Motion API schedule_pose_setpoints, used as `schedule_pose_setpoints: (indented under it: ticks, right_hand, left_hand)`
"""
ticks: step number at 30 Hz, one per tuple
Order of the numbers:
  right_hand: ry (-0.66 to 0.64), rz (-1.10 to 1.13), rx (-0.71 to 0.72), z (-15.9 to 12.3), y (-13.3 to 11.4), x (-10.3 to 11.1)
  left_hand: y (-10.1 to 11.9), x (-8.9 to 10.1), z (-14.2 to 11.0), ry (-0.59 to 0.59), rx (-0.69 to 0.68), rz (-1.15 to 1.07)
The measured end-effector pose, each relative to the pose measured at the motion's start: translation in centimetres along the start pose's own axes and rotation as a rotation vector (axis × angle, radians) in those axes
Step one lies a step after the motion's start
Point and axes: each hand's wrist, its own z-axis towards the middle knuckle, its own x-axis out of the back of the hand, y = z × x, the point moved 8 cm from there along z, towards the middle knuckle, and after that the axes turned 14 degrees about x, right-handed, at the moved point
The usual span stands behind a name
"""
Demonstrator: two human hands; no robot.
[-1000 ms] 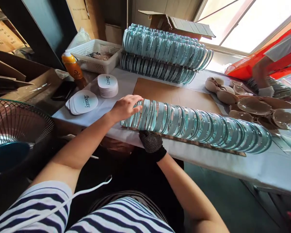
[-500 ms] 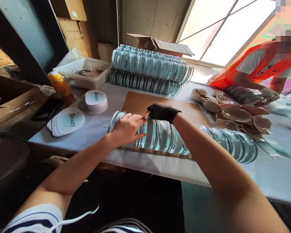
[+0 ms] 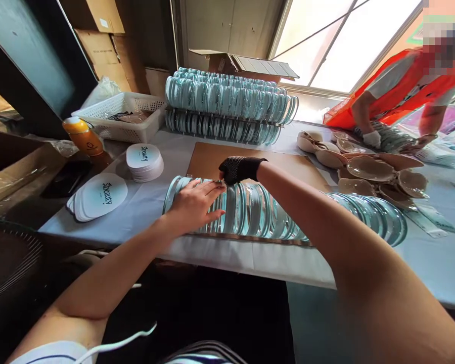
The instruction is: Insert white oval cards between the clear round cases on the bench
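A row of clear, rounded plastic packs [image 3: 256, 212] with pale green edges stands on edge along the front of the table. My left hand [image 3: 195, 202] is bare and lies over the left part of this row, fingers stretched out and thumb apart. Just right of its fingertips, my right hand [image 3: 237, 170] wears a black glove with bare fingertips. Its fingers are curled together at the top edge of the packs; what they pinch, if anything, is hidden. Under and behind the row lies a flat cardboard sheet [image 3: 212, 156].
Stacked rows of similar packs [image 3: 231, 101] stand at the back. Round printed cards [image 3: 102, 194] lie at left, near a white basket [image 3: 140, 132] and an orange bottle [image 3: 84, 137]. Beige cups [image 3: 371, 167] sit at right, where a person in an orange vest [image 3: 390, 91] handles more packs.
My right hand has shifted slightly left and stays curled at the packs' top edge. My left hand remains on the row. The view has moved a little, and the other person's hands have moved.
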Motion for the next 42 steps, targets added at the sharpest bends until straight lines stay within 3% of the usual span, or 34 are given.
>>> schedule_pose_setpoints:
  ticks: [4,7,10,14,17,20,22,25,26,28,30,33,38,40,42]
  right_hand:
    - [0.248,-0.182,0.019,-3.4,-2.4,1.0]
    - [0.475,-0.113,0.016,-7.3,-5.3,-1.0]
    - [0.579,-0.122,-0.059,-9.9,-7.8,-6.4]
    - [0.471,-0.171,-0.171,-9.8,-9.6,-15.2]
    - [0.401,-0.182,-0.235,-9.4,-9.8,-18.2]
    - [0.344,-0.117,-0.192,-10.3,-9.2,-16.8]
    - [0.438,-0.078,-0.202,-12.0,-7.4,-12.9]
    - [0.669,-0.130,-0.333,-14.7,-3.0,-5.1]
    - [0.640,-0.160,-0.365,-14.5,-1.5,-3.2]
    - [0.406,-0.186,-0.377,-12.2,1.0,-1.5]
    - [0.213,-0.212,-0.303,-9.5,2.1,-0.9]
    - [0.166,-0.260,-0.175,-7.5,1.9,-0.3]
    - [0.384,-0.137,-0.054,-11.2,-0.5,-1.3]
    - [0.477,-0.123,-0.054,-13.6,-2.2,-3.4]
    - [0.519,-0.154,-0.087,-15.2,-4.0,-6.8]
  left_hand:
    - [-0.1,0.1,-0.1,-0.010,0.011,-0.012]
    - [-0.2,0.0,-0.1,-0.021,0.024,-0.009]
    - [-0.3,-0.2,0.0,-0.040,0.027,-0.002]
    - [-0.5,-0.4,0.1,-0.065,0.041,-0.017]
    - [-0.7,-0.4,0.0,-0.097,0.056,-0.012]
    - [-0.3,0.0,0.0,-0.111,0.039,0.010]
    - [0.4,0.2,0.2,-0.105,0.016,0.022]
    - [2.3,0.0,1.1,-0.080,-0.036,0.015]
    - [3.1,-0.2,1.5,-0.074,-0.056,0.008]
    - [4.3,-0.8,2.2,-0.069,-0.084,0.003]
    - [5.0,-1.5,2.7,-0.065,-0.098,0.003]
    - [5.2,-1.8,2.7,-0.039,-0.100,-0.008]
    - [4.9,-1.8,2.4,-0.061,-0.083,-0.037]
    - [4.9,-1.9,2.5,-0.081,-0.077,-0.036]
    - [4.9,-2.0,2.5,-0.090,-0.077,-0.036]
